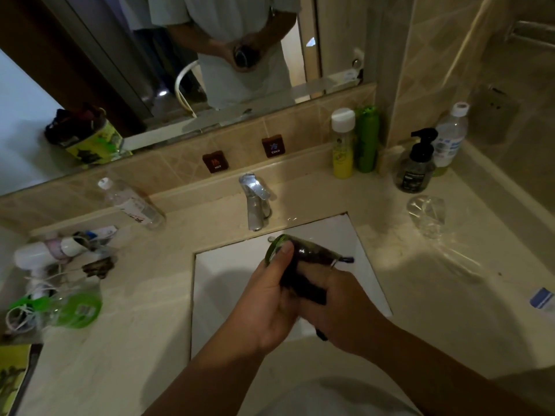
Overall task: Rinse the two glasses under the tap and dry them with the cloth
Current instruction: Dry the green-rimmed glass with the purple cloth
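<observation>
Beige stone desk (420, 295) with a white square sink (228, 265) set in it, mirror (150, 55) above; two brown wall plaques read HOT (215, 161) and COLD (273, 146) behind the chrome tap (255, 202). Over the sink, left hand (267, 298) grips a green-tinted glass (277, 246), thumb on its rim, while right hand (342, 307) clutches a dark cloth (303, 274) wrapped around it. Second clear glass (426, 214) stands on the desk at right, near a black pump bottle (416, 166); its label is unreadable.

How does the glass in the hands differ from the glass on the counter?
The held glass is tilted over the sink, gripped by the left hand and wrapped in the dark cloth held by the right hand; the counter glass stands apart, bare and untouched. Both are clear.
</observation>
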